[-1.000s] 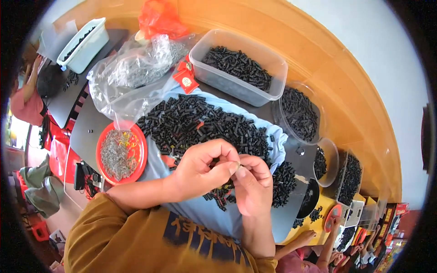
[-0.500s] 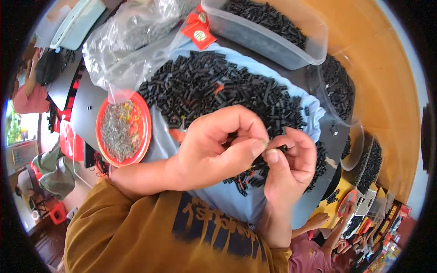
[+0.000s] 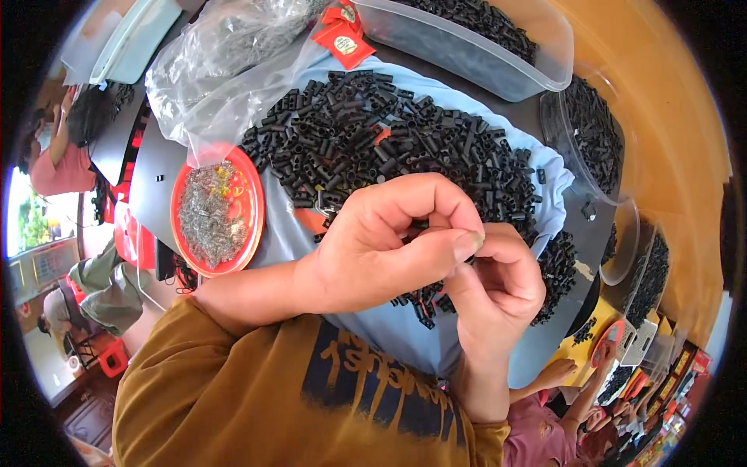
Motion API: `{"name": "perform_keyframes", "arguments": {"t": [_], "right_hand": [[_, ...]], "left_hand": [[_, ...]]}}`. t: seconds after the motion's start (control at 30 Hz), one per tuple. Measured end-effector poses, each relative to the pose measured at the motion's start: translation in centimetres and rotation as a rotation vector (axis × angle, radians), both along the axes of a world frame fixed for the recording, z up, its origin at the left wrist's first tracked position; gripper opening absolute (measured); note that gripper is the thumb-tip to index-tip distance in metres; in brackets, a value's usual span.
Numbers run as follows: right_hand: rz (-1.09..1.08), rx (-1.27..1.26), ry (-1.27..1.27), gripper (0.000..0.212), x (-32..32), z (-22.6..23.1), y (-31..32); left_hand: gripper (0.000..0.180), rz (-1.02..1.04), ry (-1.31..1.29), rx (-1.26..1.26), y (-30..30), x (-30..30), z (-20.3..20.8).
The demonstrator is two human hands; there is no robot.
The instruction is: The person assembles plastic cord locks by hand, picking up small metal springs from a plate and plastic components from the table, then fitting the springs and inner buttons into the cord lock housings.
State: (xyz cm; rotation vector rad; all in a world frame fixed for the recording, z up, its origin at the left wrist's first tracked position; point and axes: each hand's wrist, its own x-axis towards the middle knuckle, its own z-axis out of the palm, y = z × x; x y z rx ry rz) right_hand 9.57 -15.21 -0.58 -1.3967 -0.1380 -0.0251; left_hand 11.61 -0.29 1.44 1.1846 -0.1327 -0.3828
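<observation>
Bringing fingertips together in the head view, the left hand (image 3: 381, 241) and right hand (image 3: 498, 303) form a narrow grip, seemingly for fine control; what it holds, if anything, is hidden, so I cannot tell. Beneath and beyond lies a pile of black tubular pieces (image 3: 405, 148) on blue cloth (image 3: 554, 194), probably for easy reach; leftward, a red plate (image 3: 247, 198) contains small glinting parts (image 3: 204, 218)

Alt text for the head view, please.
A person's left hand and right hand meet at the fingertips above a heap of small black tubes on light-blue cloth; anything pinched there is hidden. Left of it, a red plate holds shiny pieces; upper right, a clear tub holds black parts.
</observation>
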Motion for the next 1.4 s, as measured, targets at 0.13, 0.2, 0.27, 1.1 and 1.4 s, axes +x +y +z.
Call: {"name": "perform_keyframes", "arguments": {"t": [0.13, 0.2, 0.27, 1.1, 1.4], "right_hand": [[0.010, 0.020, 0.005, 0.020, 0.2, 0.0, -0.2], [0.016, 0.028, 0.029, 0.019, 0.2, 0.0, -0.2], [0.027, 0.064, 0.080, 0.018, 0.3, 0.1, -0.3], [-0.047, -0.082, -0.010, 0.023, 0.7, -0.4, -0.3], [-0.138, -0.031, -0.084, 0.021, 0.7, -0.4, -0.3]], "left_hand": [[0.005, 0.004, 0.001, 0.012, -0.2, 0.2, -0.2], [0.006, 0.000, 0.001, 0.016, -0.2, 0.2, -0.1], [0.005, -0.003, -0.013, 0.027, -0.2, 0.3, -0.2], [0.032, 0.154, 0.046, -0.197, -0.6, 1.0, -1.9], [0.038, 0.105, 0.055, -0.140, -0.6, 0.9, -1.3]]}}
